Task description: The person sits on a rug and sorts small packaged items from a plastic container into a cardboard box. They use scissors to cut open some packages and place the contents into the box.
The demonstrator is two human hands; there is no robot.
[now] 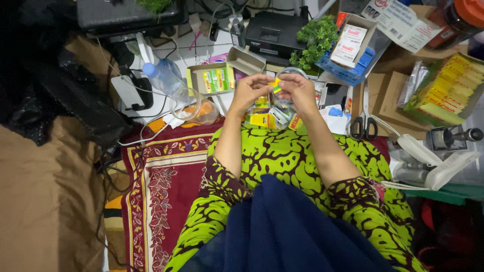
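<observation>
Boxes, a printer and scissors are crowding the floor beyond the red rug, leaving little room. The left hand and right hand are pinching a small yellow packet together above the lap.

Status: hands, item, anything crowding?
Left hand and right hand pinch a small yellow packet. Yellow boxes piled just below; scissors to the right.

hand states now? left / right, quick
Left hand: closed, pinching the small yellow packet.
Right hand: closed, fingers on the same packet.
</observation>
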